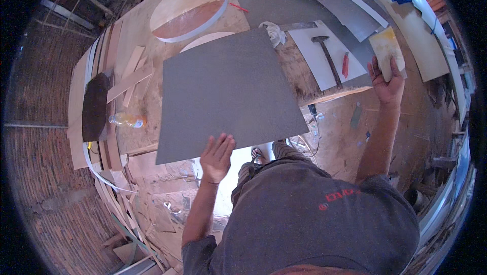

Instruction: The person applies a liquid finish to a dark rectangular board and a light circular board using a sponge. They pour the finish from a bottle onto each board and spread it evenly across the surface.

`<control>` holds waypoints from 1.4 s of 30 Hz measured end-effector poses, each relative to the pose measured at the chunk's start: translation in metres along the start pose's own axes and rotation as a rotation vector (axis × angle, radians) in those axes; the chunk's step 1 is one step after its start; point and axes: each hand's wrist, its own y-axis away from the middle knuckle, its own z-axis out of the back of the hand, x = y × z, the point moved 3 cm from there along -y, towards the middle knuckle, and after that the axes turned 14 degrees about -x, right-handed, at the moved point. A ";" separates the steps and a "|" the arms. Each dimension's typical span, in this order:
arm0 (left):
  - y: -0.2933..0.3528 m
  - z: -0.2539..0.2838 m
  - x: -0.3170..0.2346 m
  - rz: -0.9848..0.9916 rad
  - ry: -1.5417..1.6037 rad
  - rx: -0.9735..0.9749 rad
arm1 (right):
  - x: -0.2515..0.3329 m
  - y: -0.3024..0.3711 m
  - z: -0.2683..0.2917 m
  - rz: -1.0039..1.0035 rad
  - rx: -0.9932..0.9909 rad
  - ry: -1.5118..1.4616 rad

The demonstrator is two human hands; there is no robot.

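left hand (217,156), fingers spread, steadies the grey sheet (225,92); right hand (386,80) grips what looks like a glue spreader (388,49); spreading seems next.

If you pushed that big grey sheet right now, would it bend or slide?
The grey sheet probably slides easily: it lies flat on the workbench with its near edge overhanging. It looks thin, so it may flex if lifted by one corner. The left hand rests at that edge; the right hand holds a yellowish scraper.
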 end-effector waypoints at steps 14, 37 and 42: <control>0.054 -0.069 0.018 0.315 -0.103 0.205 | -0.083 -0.052 -0.002 -0.030 0.123 0.310; 0.159 0.009 0.507 1.212 0.278 -0.583 | -0.096 0.242 -0.043 0.390 -0.265 0.110; 0.143 0.043 0.538 1.057 -0.063 -0.428 | -0.075 0.239 0.028 0.619 -0.246 0.294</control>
